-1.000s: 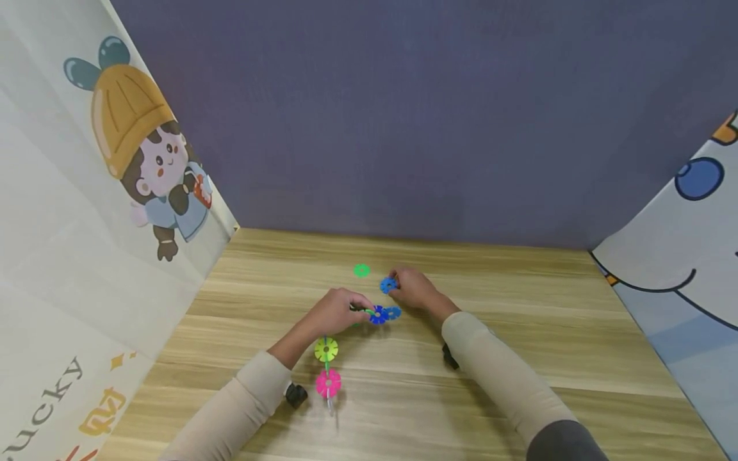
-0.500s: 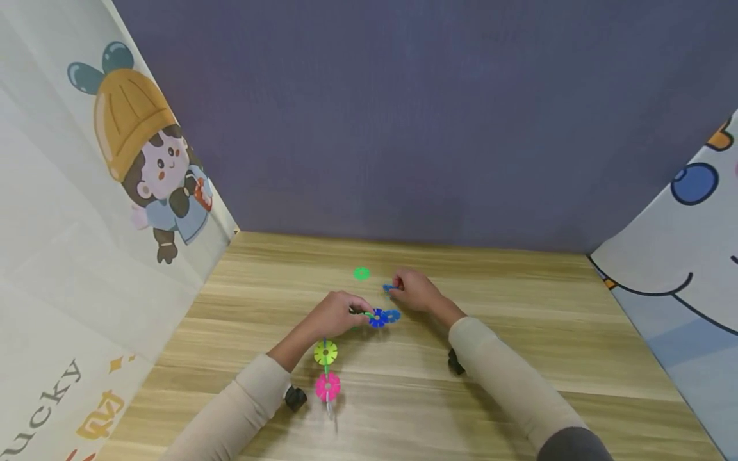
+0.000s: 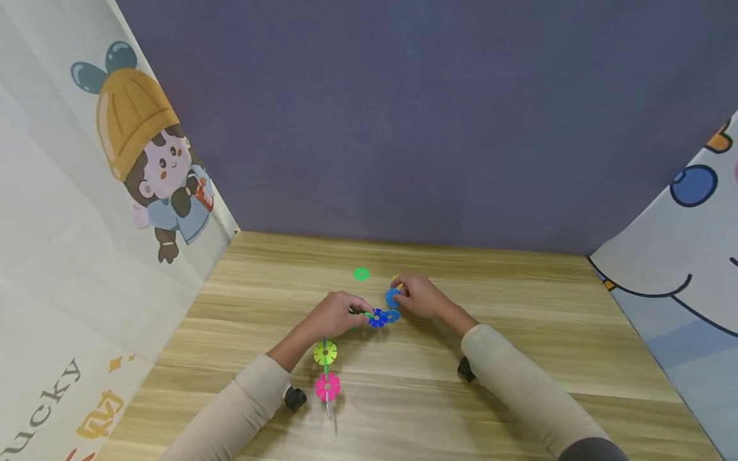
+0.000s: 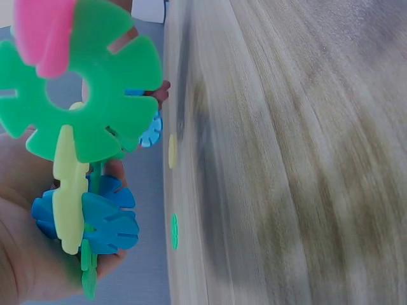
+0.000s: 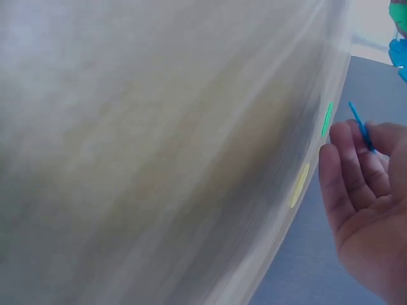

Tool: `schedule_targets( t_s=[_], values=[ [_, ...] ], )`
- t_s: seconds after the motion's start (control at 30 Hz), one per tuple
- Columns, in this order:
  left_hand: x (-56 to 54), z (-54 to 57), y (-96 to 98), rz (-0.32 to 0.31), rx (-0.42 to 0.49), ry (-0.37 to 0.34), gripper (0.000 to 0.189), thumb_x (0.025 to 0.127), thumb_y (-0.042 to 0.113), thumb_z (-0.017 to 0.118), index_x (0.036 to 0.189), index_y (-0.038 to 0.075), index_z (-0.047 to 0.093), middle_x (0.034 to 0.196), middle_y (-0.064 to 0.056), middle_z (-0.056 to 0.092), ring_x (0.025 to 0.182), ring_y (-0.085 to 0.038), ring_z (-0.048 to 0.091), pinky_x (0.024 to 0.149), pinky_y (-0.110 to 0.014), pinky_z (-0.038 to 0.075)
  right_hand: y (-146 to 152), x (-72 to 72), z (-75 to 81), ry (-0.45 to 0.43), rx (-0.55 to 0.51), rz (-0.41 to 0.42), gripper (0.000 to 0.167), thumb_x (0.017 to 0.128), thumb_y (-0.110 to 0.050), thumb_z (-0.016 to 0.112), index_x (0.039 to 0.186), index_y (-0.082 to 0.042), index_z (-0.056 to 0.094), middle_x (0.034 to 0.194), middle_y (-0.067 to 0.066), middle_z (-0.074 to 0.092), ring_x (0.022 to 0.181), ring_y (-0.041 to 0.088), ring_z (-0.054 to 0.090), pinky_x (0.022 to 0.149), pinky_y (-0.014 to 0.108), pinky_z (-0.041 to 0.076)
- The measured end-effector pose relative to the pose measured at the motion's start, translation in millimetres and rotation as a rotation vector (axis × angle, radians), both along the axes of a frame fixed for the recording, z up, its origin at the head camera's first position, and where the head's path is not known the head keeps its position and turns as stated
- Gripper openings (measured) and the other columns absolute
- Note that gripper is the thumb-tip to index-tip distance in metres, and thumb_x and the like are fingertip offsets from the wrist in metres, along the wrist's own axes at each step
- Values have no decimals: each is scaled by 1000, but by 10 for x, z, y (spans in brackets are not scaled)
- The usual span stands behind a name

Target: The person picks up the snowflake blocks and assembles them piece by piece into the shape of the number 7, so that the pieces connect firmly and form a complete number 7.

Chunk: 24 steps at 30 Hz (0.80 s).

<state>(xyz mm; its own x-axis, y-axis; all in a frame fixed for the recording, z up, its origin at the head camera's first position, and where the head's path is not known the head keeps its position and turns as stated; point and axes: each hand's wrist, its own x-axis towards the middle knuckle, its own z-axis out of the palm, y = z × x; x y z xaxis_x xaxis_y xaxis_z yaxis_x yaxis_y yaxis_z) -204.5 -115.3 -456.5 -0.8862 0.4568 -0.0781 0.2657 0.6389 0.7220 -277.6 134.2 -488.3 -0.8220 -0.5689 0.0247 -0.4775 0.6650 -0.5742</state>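
My left hand (image 3: 339,312) pinches a chain of linked notched plastic discs near its far end. A dark blue disc (image 3: 377,317) and a lighter blue disc (image 3: 393,316) stick out to the right past its fingertips. Toward me the chain runs through a yellow disc (image 3: 325,353) and a pink disc (image 3: 327,387). In the left wrist view a large green disc (image 4: 121,95) hangs in front of the palm. My right hand (image 3: 422,297) pinches a loose blue disc (image 3: 393,297) between thumb and fingers, just above the chain's blue end.
A green disc (image 3: 361,274) lies flat on the wooden table (image 3: 519,307) toward the back. Beyond the right hand lies a yellow disc (image 5: 299,185), mostly hidden in the head view. A dark partition (image 3: 403,128) borders the table's far edge, with printed panels at both sides.
My right hand has moved slightly toward me and turned its blue disc, from edge-on to face-on, closer to the chain. The yellow disc behind it now shows. The left hand stays nearly still.
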Motion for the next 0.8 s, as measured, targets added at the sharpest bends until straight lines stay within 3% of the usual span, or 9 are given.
schedule_targets(
  t_s=[0.17,0.33,0.6,0.8],
  values=[
    [-35,-8,12,16,-1,0,14,92,21,75,105,20,79,98,6,77,84,-5,66,76,-28,55,62,-16,-17,-36,-18,34,23,98,-18,66,116,-3,66,62,-7,57,50,5,48,52,22,42],
    [-70,-17,18,30,7,-5,14,92,21,75,106,21,79,99,6,77,84,-6,66,77,-29,55,138,-14,-21,-148,-118,36,21,100,-17,64,117,-4,62,61,-4,59,50,9,52,50,25,47],
    [-123,-11,25,38,8,4,15,92,20,75,106,19,79,98,6,76,87,-7,66,77,-29,56,215,3,-12,-336,-279,-11,21,101,-14,63,117,-2,55,75,11,70,60,15,65,57,29,57],
    [-164,5,32,61,-3,12,15,92,21,74,106,20,79,98,6,76,87,-7,66,77,-28,55,275,2,-11,-413,-344,-4,21,100,-10,63,115,2,53,76,13,69,61,13,65,58,29,59]
  ],
)
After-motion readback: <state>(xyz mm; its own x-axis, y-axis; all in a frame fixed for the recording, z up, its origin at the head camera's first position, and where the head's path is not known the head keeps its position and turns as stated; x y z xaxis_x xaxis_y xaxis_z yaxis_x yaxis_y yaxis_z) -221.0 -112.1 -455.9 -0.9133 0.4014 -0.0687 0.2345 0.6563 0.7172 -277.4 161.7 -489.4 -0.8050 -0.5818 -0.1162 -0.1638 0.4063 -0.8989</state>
